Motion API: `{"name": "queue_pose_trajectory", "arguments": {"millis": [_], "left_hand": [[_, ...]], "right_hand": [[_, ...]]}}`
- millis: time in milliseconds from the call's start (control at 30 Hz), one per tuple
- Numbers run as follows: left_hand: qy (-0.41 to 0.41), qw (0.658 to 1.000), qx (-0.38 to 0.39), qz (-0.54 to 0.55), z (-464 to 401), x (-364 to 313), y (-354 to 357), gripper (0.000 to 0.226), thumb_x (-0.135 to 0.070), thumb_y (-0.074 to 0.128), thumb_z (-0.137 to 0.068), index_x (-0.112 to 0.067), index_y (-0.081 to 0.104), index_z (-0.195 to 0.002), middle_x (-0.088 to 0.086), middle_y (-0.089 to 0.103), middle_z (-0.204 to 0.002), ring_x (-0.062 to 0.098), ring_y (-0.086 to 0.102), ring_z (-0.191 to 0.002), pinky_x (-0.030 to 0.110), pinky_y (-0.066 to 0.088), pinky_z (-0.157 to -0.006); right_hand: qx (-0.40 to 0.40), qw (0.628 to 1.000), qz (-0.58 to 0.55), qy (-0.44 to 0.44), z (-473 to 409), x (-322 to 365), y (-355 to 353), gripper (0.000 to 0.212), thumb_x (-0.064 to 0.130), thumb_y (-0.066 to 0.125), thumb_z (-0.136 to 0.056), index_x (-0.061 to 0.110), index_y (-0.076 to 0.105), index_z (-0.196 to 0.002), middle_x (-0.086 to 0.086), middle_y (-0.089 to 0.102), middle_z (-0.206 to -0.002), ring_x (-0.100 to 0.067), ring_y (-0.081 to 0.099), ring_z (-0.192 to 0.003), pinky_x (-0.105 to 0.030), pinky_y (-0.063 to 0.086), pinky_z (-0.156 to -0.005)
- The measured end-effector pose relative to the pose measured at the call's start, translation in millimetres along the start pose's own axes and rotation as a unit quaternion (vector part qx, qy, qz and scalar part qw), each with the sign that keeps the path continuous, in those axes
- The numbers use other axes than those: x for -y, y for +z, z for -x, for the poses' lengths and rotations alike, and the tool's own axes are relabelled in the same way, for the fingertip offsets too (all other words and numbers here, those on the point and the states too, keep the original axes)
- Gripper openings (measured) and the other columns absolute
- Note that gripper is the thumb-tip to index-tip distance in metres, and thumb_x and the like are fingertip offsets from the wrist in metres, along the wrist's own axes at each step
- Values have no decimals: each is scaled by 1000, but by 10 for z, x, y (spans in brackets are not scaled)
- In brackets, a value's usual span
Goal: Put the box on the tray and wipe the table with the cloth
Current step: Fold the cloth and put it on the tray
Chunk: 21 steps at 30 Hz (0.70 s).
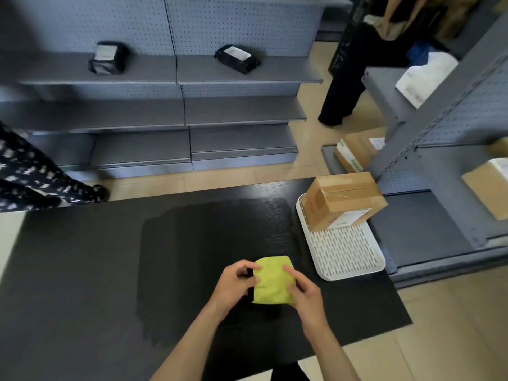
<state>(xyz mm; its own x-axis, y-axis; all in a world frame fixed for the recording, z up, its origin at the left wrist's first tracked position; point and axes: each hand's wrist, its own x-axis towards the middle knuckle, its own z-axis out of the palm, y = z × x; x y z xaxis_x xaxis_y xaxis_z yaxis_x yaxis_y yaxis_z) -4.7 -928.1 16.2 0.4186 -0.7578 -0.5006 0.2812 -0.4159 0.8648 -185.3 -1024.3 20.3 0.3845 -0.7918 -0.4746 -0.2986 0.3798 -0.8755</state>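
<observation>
- Both forearms reach in from the bottom edge, the nearest things to the camera, and meet over the middle of the table.
- Black table (82,270) fills most of the lower view; a darker, damp-looking patch covers its centre, from the far edge down toward the hands.
- Grey pegboard shelving (176,105) stands behind the table, with 2 black parcels (108,57) (237,59) well apart on its upper shelf.
- More grey shelving (439,149) stands to the right and carries several cardboard cartons.
- White slotted tray (349,254) lies at the table's right edge, with its near part bare.
- Brown cardboard box (343,200) sits on the far end of the tray, taped along the top and labelled on its near side; its right end overhangs the tray's rim.
- Yellow-green cloth (272,280), folded to a small rectangle, lies between the 2 hands, just left of the tray.
- Left hand (233,284) pinches the cloth's left edge, its fingers (254,266) curled over the upper corner.
- Right hand (305,294) holds the cloth's right edge, its fingers (291,272) lying across the top of the fabric.
- I cannot tell whether the cloth touches the table or is lifted just off it.
</observation>
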Motion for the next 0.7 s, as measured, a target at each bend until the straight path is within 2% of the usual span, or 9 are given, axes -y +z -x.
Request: {"name": "queue_pose_trajectory", "arguments": {"millis": [100, 200, 300, 400, 467, 533, 600, 700], "left_hand": [[9, 999, -6, -40, -278, 0, 386, 19, -8, 78, -84, -24, 81, -93, 8, 76, -101, 27, 74, -96, 58, 59, -87], [22, 996, -16, -80, -562, -27, 861, 25, -5, 75, -87, -26, 83, -97, -8, 79, -101, 10, 74, -96, 46, 59, -93], [57, 991, -13, -119, -846, -38, 1368, 32, -5, 72, -89, -32, 81, -104, -17, 77, -107, -1, 69, -104, 35, 56, -98], [66, 988, -18, -139, -1108, -36, 1836, 36, -5, 73, -90, -33, 79, -111, -19, 75, -112, -4, 66, -107, 29, 54, -99], [64, 987, -31, -144, -1264, -35, 2108, 38, -4, 73, -89, -32, 77, -114, -17, 74, -114, -1, 67, -106, 31, 56, -97], [56, 985, -48, -156, -1414, -42, 2343, 42, -1, 73, -87, -31, 76, -115, -13, 73, -114, 3, 68, -101, 31, 57, -93], [44, 981, -64, -179, -1544, -60, 2543, 44, 1, 73, -85, -30, 74, -117, -6, 73, -116, 8, 68, -96, 29, 57, -89], [35, 973, -64, -218, -1699, -20, 2770, 51, 3, 74, -82, -24, 70, -126, -5, 65, -127, 13, 67, -104, 28, 56, -93]], "right_hand": [[6, 999, 32, -16, -263, 47, -418, 55, -6, 59, -96, 43, 79, -110, 10, 74, -123, -10, 67, -119, -35, 56, -100], [6, 997, 64, -35, -582, 87, -884, 53, -6, 62, -94, 42, 79, -110, 15, 74, -123, -5, 65, -120, -25, 54, -98], [0, 995, 83, -49, -896, 110, -1376, 50, -8, 64, -93, 37, 77, -111, 18, 72, -124, 0, 63, -120, -16, 53, -92], [-3, 991, 126, -54, -1238, 97, -1840, 52, -10, 64, -92, 36, 77, -113, 15, 70, -128, 3, 60, -123, -10, 50, -91], [9, 988, 144, -48, -1476, 57, -2102, 54, -11, 63, -91, 36, 77, -114, 17, 70, -128, 2, 60, -124, -17, 52, -95], [16, 985, 163, -47, -1710, 12, -2310, 56, -12, 62, -89, 35, 76, -115, 17, 70, -128, -2, 61, -125, -31, 55, -102], [18, 980, 193, -46, -1904, -14, -2456, 58, -14, 60, -88, 36, 74, -116, 16, 69, -129, -3, 60, -127, -33, 53, -106], [28, 969, 242, -46, -2130, -65, -2587, 61, -16, 57, -87, 31, 72, -122, 9, 67, -135, -7, 58, -129, -36, 49, -111]]}}
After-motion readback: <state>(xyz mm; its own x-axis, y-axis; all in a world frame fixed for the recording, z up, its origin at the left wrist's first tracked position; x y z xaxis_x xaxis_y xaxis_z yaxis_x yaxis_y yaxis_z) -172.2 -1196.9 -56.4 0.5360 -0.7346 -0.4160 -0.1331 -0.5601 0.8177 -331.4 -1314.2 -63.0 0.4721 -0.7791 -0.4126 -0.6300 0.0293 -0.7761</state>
